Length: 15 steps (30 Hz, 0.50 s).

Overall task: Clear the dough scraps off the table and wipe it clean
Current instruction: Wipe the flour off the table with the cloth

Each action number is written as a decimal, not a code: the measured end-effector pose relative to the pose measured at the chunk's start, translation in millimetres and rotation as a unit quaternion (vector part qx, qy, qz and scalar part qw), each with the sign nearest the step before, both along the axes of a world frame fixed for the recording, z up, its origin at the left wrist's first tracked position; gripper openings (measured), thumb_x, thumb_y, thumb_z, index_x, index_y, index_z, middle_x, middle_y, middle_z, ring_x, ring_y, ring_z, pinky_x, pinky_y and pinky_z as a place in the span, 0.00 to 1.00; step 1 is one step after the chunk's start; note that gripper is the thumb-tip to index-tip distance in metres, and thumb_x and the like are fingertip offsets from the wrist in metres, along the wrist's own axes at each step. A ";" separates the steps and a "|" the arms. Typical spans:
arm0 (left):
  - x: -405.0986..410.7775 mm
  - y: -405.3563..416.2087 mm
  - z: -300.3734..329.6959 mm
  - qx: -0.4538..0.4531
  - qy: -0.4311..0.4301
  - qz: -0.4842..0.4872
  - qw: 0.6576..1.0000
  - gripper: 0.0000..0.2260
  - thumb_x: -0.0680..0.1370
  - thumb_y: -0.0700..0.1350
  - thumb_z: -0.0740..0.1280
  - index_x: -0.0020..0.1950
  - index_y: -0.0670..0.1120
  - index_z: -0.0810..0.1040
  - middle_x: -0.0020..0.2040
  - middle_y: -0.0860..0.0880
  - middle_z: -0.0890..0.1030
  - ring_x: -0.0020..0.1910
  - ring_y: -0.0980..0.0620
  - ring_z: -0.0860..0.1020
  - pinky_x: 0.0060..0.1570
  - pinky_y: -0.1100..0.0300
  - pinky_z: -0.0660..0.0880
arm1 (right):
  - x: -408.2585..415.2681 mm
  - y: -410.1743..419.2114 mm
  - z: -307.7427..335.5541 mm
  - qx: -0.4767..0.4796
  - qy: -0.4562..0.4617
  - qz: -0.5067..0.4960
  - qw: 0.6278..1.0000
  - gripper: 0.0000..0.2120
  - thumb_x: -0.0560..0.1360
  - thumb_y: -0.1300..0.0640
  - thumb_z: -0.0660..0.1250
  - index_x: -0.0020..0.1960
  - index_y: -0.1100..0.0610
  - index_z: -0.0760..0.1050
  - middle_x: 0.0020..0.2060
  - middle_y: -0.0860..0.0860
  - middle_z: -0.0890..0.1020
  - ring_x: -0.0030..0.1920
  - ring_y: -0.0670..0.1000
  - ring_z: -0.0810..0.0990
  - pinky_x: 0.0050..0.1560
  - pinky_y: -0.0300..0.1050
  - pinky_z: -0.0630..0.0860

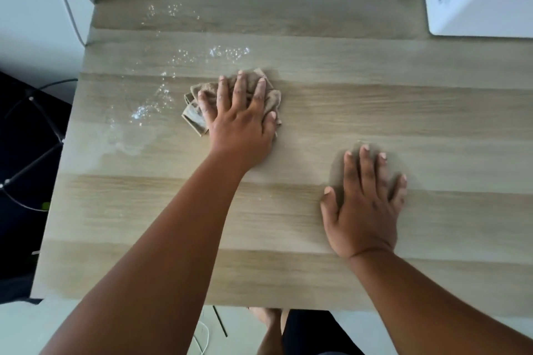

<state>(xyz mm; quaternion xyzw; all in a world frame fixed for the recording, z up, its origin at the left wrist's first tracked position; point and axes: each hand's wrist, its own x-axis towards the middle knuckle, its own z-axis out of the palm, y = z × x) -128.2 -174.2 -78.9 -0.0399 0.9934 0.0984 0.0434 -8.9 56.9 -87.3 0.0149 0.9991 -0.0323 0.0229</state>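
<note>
Wiping step | my left hand point(239, 121) presses the cloth point(266, 98) flat, fingers spread | right hand point(364, 204) splayed, bracing on table point(432, 112) | droplets and smear point(150, 112) lie left: I should sweep there with overlapping strokes.

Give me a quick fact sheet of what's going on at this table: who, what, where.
Surface: wooden table
Left hand: pressed flat on a crumpled beige cloth
Right hand: flat on the bare wood, holding nothing
Mess: wet droplets and a whitish smear to the left of the cloth
Far right corner: white box
Dough scraps: none clearly visible
</note>
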 end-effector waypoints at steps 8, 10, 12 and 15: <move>-33.9 17.2 3.1 -0.003 -0.008 -0.030 1.000 0.29 0.81 0.61 0.51 0.83 0.56 0.57 0.85 0.49 0.51 0.84 0.41 0.45 0.77 0.31 0.39 | -1.1 1.2 2.2 -0.005 -0.015 0.001 1.000 0.37 0.78 0.40 0.53 0.83 0.53 0.54 0.84 0.53 0.50 0.83 0.59 0.45 0.78 0.72 0.48; -31.3 14.7 6.1 0.002 -0.018 -0.040 0.999 0.29 0.82 0.61 0.51 0.83 0.56 0.57 0.85 0.49 0.50 0.84 0.42 0.44 0.78 0.32 0.38 | -1.6 1.6 2.3 -0.004 -0.024 0.001 1.000 0.37 0.78 0.40 0.53 0.83 0.53 0.54 0.84 0.53 0.50 0.83 0.59 0.45 0.78 0.72 0.48; -25.8 12.1 9.9 0.004 -0.026 -0.054 0.998 0.29 0.82 0.60 0.51 0.83 0.55 0.58 0.85 0.49 0.50 0.84 0.43 0.45 0.78 0.34 0.39 | -1.7 2.0 2.3 0.000 -0.028 0.003 1.000 0.37 0.78 0.40 0.53 0.83 0.53 0.53 0.84 0.54 0.50 0.83 0.59 0.45 0.78 0.72 0.47; -5.3 10.9 12.5 -0.001 -0.026 -0.069 0.997 0.28 0.82 0.59 0.53 0.83 0.55 0.59 0.85 0.49 0.51 0.84 0.43 0.46 0.79 0.34 0.41 | -1.4 1.9 1.4 -0.002 -0.029 0.000 1.000 0.37 0.78 0.40 0.54 0.83 0.53 0.54 0.84 0.53 0.50 0.83 0.59 0.45 0.78 0.72 0.47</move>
